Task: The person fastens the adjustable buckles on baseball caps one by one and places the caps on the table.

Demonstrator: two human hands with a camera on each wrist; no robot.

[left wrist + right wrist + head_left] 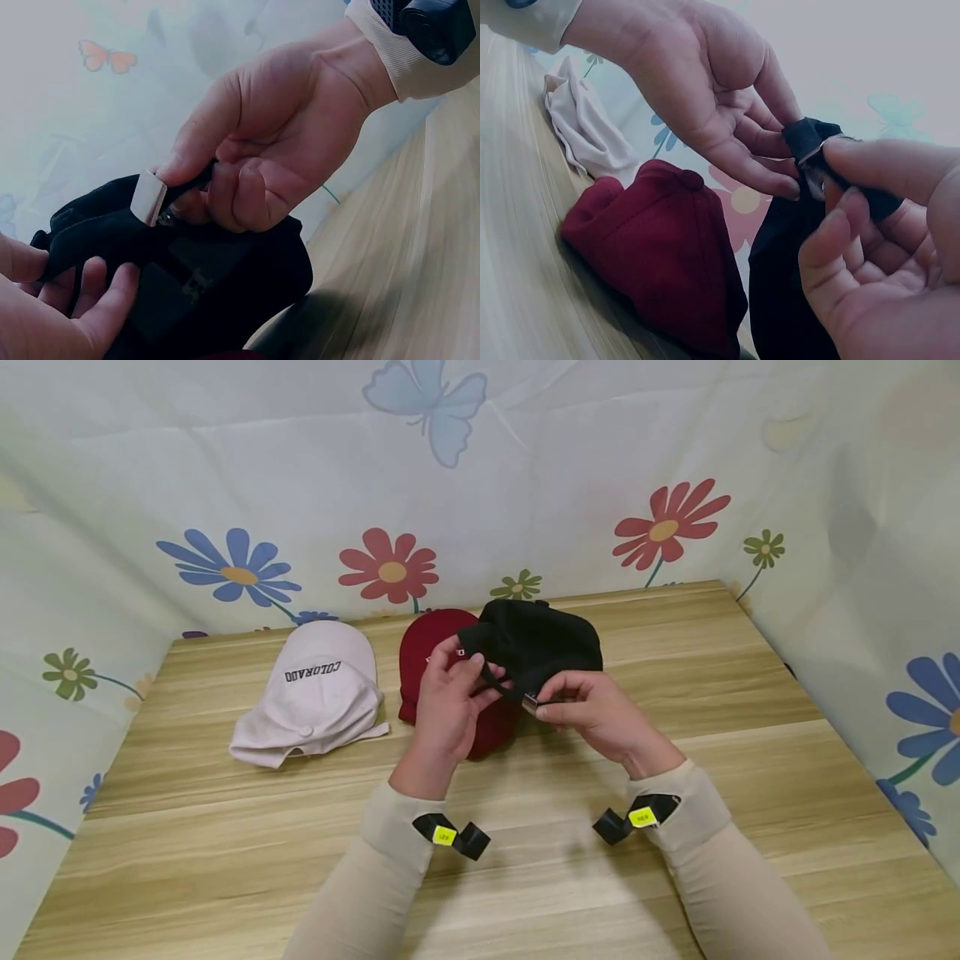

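A black cap [551, 639] is held up by both hands, its back strap side toward me. My left hand [450, 706] pinches the band at the left of the cap's back opening between thumb and fingers. With thumb and curled fingers, my right hand [603, 714] pinches the strap at its metal buckle [150, 198]. Behind my left hand, a dark red cap [664, 251] lies on the table, partly hidden in the head view. Left of it rests a white cap [315, 693] lettered COLORADO, its strap end sticking out to the right.
The wood-grain table [247, 860] reaches back to a white cloth backdrop [300, 468] printed with flowers and a butterfly. More cloth hangs at the left and right sides. Small black cameras [471, 842] are strapped to both wrists over beige sleeves.
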